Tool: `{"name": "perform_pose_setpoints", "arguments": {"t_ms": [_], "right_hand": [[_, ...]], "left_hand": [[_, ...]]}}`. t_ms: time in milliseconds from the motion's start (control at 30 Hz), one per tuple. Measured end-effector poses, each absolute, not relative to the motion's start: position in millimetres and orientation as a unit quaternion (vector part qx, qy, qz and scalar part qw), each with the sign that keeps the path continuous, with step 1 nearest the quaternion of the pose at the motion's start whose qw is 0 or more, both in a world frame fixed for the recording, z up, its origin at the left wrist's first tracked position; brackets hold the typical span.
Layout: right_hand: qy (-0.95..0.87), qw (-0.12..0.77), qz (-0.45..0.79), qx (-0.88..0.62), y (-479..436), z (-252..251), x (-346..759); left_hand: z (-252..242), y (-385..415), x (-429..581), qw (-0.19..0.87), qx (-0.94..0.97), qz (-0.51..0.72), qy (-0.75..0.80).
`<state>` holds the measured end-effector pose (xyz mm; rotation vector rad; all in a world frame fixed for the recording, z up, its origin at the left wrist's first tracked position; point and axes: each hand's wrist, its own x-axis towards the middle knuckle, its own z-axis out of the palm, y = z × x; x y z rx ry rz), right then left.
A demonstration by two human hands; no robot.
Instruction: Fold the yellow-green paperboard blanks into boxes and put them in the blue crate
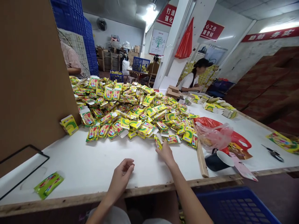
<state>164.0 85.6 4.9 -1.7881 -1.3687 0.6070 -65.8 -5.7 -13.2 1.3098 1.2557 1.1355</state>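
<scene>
A large heap of small yellow-and-green printed cartons [137, 109] covers the back of the white table [93, 165]; several have white end flaps standing up. At the heap's front edge my right hand [165, 153] grips one slim carton [158, 142], its narrow side turned upward. My left hand [122, 172] hovers near the table's front edge, fingers loosely curled with the thumb apart, holding nothing. Off to the left, a flat green packet [49, 184] lies on the table, and a single carton [69, 125] leans near the brown cardboard [35, 74].
A wooden strip [201, 158] borders the heap at right. Beyond it are a dark mug [218, 161], a pink phone-like item [244, 168], a red plastic bag [240, 139] and scissors [273, 153]. A blue crate [238, 205] stands below. A co-worker [195, 76] sits across the table.
</scene>
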Motion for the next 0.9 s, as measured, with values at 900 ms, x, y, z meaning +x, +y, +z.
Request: {"name": "perform_pose_setpoints", "arguments": {"t_ms": [900], "right_hand": [[-0.570,0.492,0.476,-0.454,9.0,-8.5,91.8]], "left_hand": [[8.6,-5.6,-59.2,0.482,0.600,0.434,0.468]]}}
